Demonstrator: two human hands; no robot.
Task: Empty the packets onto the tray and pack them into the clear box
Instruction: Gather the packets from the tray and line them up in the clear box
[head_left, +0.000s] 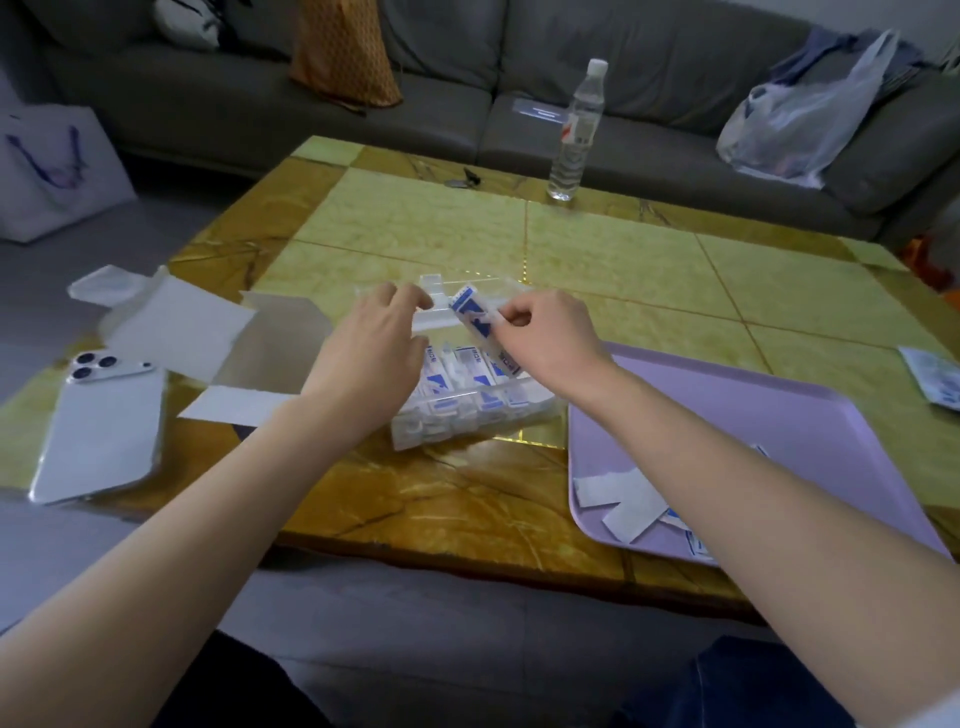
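The clear box (470, 422) sits on the table (623, 260) just left of the purple tray (779, 415), its lid (435, 307) raised at the far side. The right hand (550, 338) pinches one blue-and-white packet (474, 318) between thumb and fingertips, tilted above the box's far right corner. The left hand (374, 338) rests at the box's left side, its fingers loosely bent against the lid and gripping nothing that I can make out.

This looks like the packing step, well along. The next move calls for lowering the held packet into a free slot, lined up with its neighbours, while the left hand steadies the box.

Counted: one box, one tray, one packet in hand. The packets already in the box are too crowded to count. On the tray lie at least three flat pieces (623, 500), some hidden by the right forearm. One more wrapper (935, 382) lies at the table's right edge.
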